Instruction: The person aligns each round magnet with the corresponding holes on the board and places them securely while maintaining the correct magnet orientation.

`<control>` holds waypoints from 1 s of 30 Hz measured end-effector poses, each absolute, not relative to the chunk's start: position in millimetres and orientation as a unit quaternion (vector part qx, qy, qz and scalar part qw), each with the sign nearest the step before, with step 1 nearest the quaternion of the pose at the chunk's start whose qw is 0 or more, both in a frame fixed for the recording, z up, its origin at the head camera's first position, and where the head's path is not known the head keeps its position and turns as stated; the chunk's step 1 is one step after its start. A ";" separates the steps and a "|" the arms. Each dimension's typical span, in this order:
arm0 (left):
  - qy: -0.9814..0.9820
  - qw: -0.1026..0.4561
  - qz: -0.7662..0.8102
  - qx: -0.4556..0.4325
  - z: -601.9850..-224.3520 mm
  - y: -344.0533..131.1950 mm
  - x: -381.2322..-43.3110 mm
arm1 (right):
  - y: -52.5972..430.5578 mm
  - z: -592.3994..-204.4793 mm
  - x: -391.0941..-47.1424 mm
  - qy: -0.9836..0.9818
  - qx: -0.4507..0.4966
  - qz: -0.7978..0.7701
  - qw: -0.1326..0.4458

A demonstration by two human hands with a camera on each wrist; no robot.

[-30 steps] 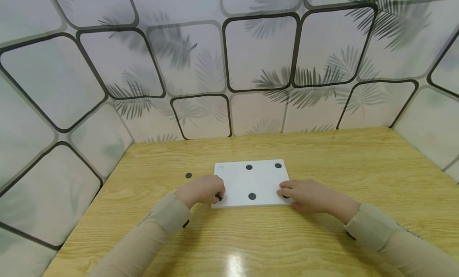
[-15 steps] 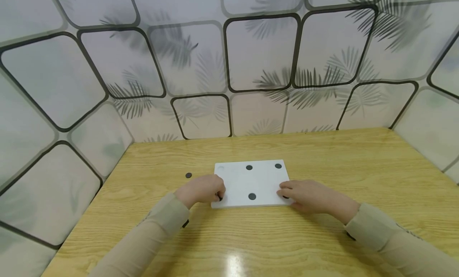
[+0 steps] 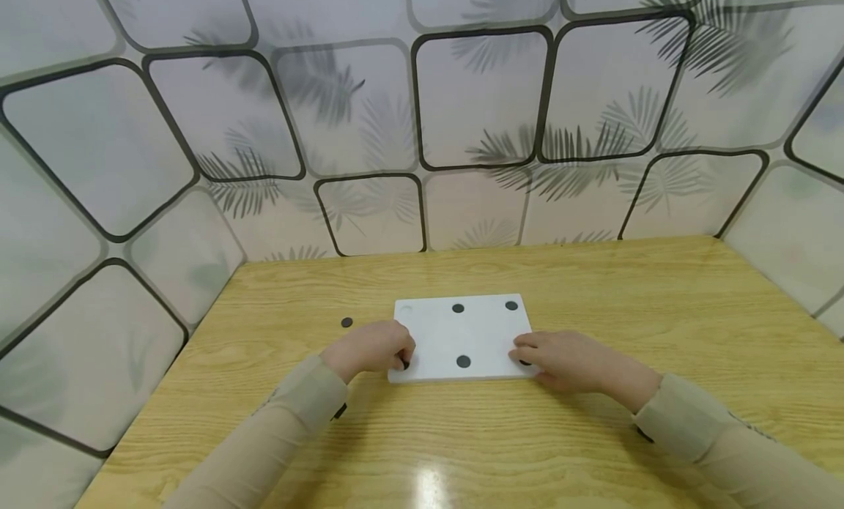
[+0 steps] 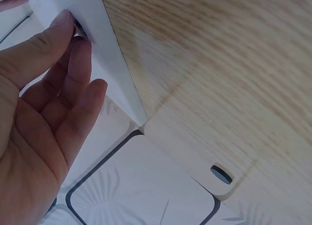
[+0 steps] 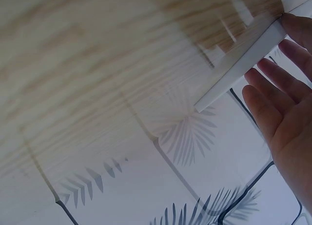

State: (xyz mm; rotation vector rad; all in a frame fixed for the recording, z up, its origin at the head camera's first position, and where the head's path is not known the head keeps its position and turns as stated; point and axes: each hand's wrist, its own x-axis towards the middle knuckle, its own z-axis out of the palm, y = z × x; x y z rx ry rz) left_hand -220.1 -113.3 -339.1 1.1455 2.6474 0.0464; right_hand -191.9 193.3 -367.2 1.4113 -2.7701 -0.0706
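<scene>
A white rectangular board (image 3: 431, 340) lies on the wooden table, with black discs set in it. At its near left corner my left hand (image 3: 372, 348) pinches a black disc (image 3: 405, 365) right at the board's surface. In the left wrist view, thumb and index finger meet around that disc (image 4: 79, 28); the remaining fingers are loosely bent. My right hand (image 3: 567, 359) rests on the near right corner, its fairly straight fingers over the top and its thumb by the front edge. A disc (image 3: 525, 362) there is partly hidden under the fingers. The far left corner shows a round, shallow recess (image 3: 406, 308).
A loose black disc (image 3: 346, 322) lies on the table (image 3: 461, 443) left of the board. Other discs in the board include a far middle one (image 3: 458, 308), a far right one (image 3: 511, 305) and a near middle one (image 3: 464, 362). Patterned panels (image 3: 481, 99) enclose the table's back and sides.
</scene>
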 end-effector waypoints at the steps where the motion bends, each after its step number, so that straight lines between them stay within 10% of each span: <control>1: 0.911 0.128 0.015 0.392 -339.1 -113.4 -220.0 | 193.3 -367.3 -191.9 -0.891 0.454 -0.023 0.016; 30: 0.933 0.037 0.002 0.359 -339.9 -142.8 -231.2 | 193.3 -366.6 -192.0 -0.891 0.453 -0.020 0.011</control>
